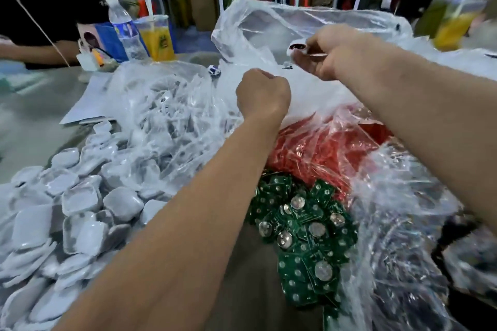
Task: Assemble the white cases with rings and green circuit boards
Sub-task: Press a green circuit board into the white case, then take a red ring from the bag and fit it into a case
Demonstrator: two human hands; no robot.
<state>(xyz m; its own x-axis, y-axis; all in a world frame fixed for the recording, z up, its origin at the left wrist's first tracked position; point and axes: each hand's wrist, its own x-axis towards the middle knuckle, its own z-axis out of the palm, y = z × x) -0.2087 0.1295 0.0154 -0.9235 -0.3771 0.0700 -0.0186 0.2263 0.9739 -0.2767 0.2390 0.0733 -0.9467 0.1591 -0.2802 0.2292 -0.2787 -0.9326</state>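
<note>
Landmark: the heap of green boards (301, 228) lay on the table in front of the person; all places below are told from it.
Right hand: the right hand (330, 52) was far beyond the boards, over the big clear bag (269, 27). Its fingers were curled and pinched a small white case (298, 47) with a dark round inside.
Left hand: the left hand (263, 94) was also beyond the boards, a little left of the right hand. It was closed like a fist; I could not tell if it held something.
Cases: loose white cases (80, 196) lay in a pile to the left of the boards.
Red parts: a bag of red pieces (317, 148) lay just behind the boards; I think these were the rings, but it was too blurred to be sure.
Step, as I judge: the finished case was about to be dropped into the big bag.
How to do it well: release it low over the bag's mouth so it does not bounce out, keep the fingers off the dark middle, and keep the bag's plastic away from the boards.
Risk: loose plastic could drag boards off the heap.
</note>
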